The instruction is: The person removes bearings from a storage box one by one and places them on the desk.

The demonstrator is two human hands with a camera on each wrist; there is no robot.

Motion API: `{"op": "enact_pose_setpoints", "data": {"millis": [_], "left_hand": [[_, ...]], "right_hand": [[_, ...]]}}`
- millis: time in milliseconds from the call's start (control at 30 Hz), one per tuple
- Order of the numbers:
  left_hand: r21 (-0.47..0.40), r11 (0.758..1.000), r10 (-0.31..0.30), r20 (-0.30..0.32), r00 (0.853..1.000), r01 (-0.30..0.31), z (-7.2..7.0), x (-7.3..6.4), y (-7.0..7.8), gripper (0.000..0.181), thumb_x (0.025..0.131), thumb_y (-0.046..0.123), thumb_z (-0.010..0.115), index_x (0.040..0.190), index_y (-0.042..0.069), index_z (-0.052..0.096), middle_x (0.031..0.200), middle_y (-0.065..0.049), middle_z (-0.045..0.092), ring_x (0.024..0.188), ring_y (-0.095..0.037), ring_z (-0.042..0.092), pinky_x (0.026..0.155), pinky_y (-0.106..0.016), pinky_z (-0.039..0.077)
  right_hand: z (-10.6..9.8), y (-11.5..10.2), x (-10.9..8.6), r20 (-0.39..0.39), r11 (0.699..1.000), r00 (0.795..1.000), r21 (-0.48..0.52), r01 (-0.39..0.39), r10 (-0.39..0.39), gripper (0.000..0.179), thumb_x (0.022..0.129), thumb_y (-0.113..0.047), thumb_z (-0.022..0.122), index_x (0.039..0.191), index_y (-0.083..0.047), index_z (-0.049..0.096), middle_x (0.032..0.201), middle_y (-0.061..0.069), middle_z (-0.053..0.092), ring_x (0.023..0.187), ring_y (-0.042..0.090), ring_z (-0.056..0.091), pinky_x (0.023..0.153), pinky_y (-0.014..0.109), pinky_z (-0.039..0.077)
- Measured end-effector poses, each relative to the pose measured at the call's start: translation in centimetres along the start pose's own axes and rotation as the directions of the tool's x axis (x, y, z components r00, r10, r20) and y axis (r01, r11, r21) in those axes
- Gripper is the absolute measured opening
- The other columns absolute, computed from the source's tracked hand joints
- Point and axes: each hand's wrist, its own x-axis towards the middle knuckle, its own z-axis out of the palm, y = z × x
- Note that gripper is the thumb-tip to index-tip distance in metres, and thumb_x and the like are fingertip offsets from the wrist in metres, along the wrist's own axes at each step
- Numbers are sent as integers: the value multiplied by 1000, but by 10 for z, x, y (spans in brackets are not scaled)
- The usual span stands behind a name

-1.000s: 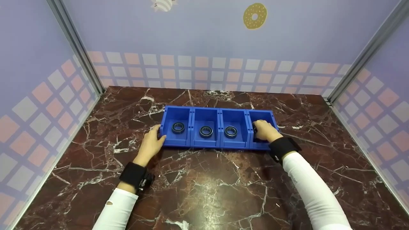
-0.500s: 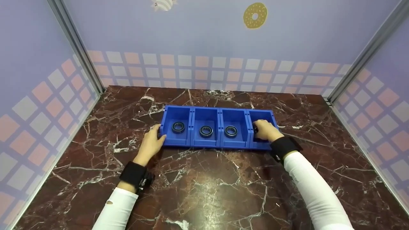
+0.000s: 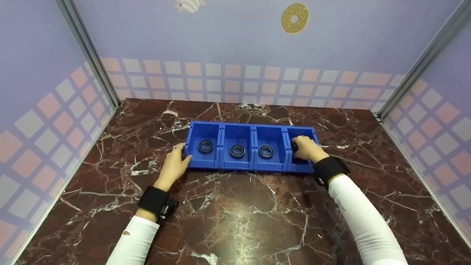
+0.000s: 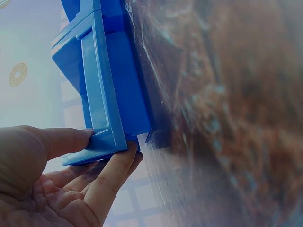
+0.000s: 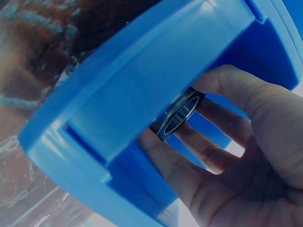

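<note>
A row of joined blue bins [image 3: 237, 165] stands on the table in the head view. My left hand [image 3: 173, 167] grips the left end wall, thumb over the front corner and fingers along the outside, as the left wrist view shows [image 4: 71, 189]. Inside the rightmost bin, my right hand [image 3: 308, 149] holds a black-and-silver ball bearing [image 5: 180, 115] between thumb and fingers, close behind the front lip. One bearing lies flat in each other bin: the left [image 3: 205, 147], the second [image 3: 237, 151] and the third [image 3: 266, 151].
The bins stand toward the back of a dark red marbled table [image 3: 235, 213]. Purple panels with a tiled pattern [image 3: 232, 82] enclose the back and both sides, with grey metal posts [image 3: 92, 55] at the corners.
My right hand and wrist have shifted very slightly to the right within the rightmost bin. The left hand, the bins and the three flat-lying bearings stay where they were.
</note>
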Motion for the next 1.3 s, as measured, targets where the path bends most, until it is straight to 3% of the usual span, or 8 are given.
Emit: {"op": "enact_pose_setpoints", "data": {"millis": [267, 567, 867, 1300], "left_hand": [[-5, 1000, 7, -6, 1000, -7, 0, 0, -1, 47, 98, -1, 63, 141, -14, 49, 137, -36, 57, 128, -48, 56, 107, -57, 45], [1, 999, 32, -20, 999, -32, 0, 0, 0, 45, 97, -2, 62, 139, -16, 50, 135, -38, 57, 126, -50, 57, 107, -57, 45], [7, 1000, 4, -1, 1000, -4, 0, 0, 0, 49, 98, 1, 63, 143, -14, 48, 139, -37, 55, 129, -49, 54, 108, -57, 44], [11, 1000, 14, -11, 1000, -14, 0, -1, 0, 48, 98, 1, 64, 141, -14, 49, 136, -37, 56, 127, -50, 56, 107, -58, 45]], "right_hand": [[-8, -3, -1, 15, 999, 999, 3, -45, 45, 49, 76, 0, 73, 122, 14, 64, 119, 36, 63, 118, 52, 58, 100, 63, 47], [-13, -1, -3, -2, 999, 999, 20, -35, 35, 48, 79, 0, 74, 123, 15, 64, 122, 36, 62, 119, 51, 57, 102, 62, 46], [-19, -2, -5, -7, 999, 999, 17, -48, 48, 46, 81, -2, 73, 124, 12, 66, 122, 34, 64, 117, 49, 60, 100, 63, 47], [-31, -8, -9, -14, 999, 999, 4, -52, 52, 39, 84, -4, 74, 121, 7, 69, 122, 31, 66, 114, 48, 62, 94, 63, 49]]}}
